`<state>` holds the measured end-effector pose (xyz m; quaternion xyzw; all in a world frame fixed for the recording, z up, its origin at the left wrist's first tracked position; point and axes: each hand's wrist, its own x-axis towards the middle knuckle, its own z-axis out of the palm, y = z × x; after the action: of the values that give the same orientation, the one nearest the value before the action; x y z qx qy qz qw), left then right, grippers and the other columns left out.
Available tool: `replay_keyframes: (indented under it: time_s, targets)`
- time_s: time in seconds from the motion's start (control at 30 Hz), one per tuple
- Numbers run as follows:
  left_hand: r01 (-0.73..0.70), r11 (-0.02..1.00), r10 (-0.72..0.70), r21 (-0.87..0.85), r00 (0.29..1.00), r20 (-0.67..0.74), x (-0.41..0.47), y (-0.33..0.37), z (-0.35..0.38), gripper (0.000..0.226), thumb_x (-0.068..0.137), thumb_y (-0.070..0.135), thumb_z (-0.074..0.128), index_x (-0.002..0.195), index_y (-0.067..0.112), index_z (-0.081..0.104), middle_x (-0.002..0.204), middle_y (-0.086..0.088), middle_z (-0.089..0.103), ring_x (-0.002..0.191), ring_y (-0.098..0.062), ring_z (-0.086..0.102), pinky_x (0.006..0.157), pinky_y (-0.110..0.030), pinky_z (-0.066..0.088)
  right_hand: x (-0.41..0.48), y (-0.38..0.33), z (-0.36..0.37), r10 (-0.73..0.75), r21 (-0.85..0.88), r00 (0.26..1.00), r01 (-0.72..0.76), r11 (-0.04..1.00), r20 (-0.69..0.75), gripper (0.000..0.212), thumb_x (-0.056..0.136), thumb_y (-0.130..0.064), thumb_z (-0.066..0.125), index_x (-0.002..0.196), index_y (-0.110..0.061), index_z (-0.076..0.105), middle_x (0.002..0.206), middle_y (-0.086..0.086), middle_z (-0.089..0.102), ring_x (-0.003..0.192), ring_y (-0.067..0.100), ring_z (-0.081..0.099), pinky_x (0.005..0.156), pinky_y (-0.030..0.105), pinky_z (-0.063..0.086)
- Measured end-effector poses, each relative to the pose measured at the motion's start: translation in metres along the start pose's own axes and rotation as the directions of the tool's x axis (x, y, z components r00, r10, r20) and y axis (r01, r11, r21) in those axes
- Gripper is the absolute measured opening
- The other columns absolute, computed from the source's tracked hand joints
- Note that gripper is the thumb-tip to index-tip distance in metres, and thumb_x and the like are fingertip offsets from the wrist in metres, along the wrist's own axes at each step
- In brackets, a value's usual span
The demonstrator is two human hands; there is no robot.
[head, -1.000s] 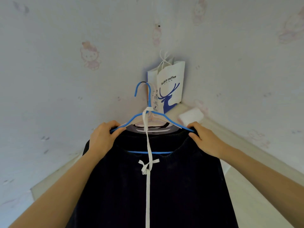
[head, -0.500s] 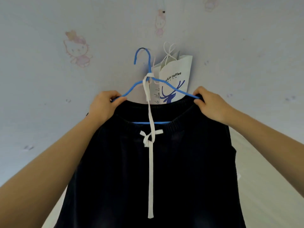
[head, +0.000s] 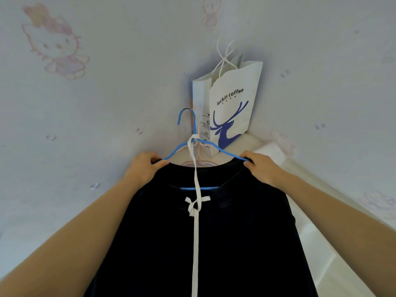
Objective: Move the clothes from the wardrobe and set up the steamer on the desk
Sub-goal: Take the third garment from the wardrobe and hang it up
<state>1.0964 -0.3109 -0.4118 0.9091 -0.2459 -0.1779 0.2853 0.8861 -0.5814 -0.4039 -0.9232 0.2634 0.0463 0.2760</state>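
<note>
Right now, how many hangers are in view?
2. A blue hanger carries the dark garment, gripped at its shoulders by the left hand and right hand. A pale pink hanger sits right behind it, mostly hidden; others could be hidden too.

Home bedroom, cartoon-cat wallpaper [head: 53, 46], coffee-shop paper bag [head: 233, 108] in corner, garment [head: 203, 243] on hanger [head: 186, 127]

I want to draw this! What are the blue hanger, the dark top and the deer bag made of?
The blue hanger looks like thin wire with a smooth blue coating, though it could be plastic. The dark top is soft matte cloth, seemingly knit, with a ribbed neckline. The deer bag looks like stiff white paper with sharp creases and string handles.
</note>
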Motion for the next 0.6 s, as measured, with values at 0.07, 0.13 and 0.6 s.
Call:
replay_keyframes:
  time_s: [0.07, 0.13, 0.6]
  targets:
    - [-0.002, 1.0, 0.001, 0.029, 0.999, 0.032, 0.004, -0.007, 0.012, 0.024, 0.092, 0.032, 0.061, 0.101, 0.011, 0.069, 0.096, -0.005, 0.068, 0.091, -0.022, 0.061, 0.08, -0.029, 0.044, 0.011, 0.01, 0.012, 0.022, 0.005, 0.999, -0.023, 1.0, 0.023, 0.017, 0.097, -0.017, 0.045, 0.11, -0.019, 0.056, 0.098, 0.008, 0.062, 0.085, 0.025, 0.055, 0.078, 0.037, 0.045]
    - [-0.031, 0.992, 0.024, 0.122, 0.998, 0.059, 0.005, -0.018, 0.024, 0.023, 0.095, 0.028, 0.054, 0.106, 0.011, 0.066, 0.103, -0.006, 0.066, 0.097, -0.025, 0.06, 0.083, -0.03, 0.043, 0.02, 0.017, 0.025, 0.046, -0.006, 0.998, -0.046, 0.999, 0.042, 0.019, 0.096, -0.017, 0.046, 0.111, -0.019, 0.058, 0.104, 0.008, 0.062, 0.091, 0.025, 0.055, 0.083, 0.039, 0.046]
    - [-0.039, 0.949, 0.05, 0.313, 0.998, -0.028, 0.029, -0.028, 0.053, 0.029, 0.093, 0.012, 0.049, 0.116, 0.012, 0.068, 0.104, -0.02, 0.064, 0.096, -0.039, 0.059, 0.084, -0.044, 0.05, 0.048, 0.033, 0.06, 0.202, -0.063, 0.978, -0.205, 0.977, -0.043, 0.02, 0.098, -0.024, 0.041, 0.114, -0.023, 0.054, 0.11, 0.01, 0.052, 0.101, 0.031, 0.05, 0.083, 0.045, 0.039]
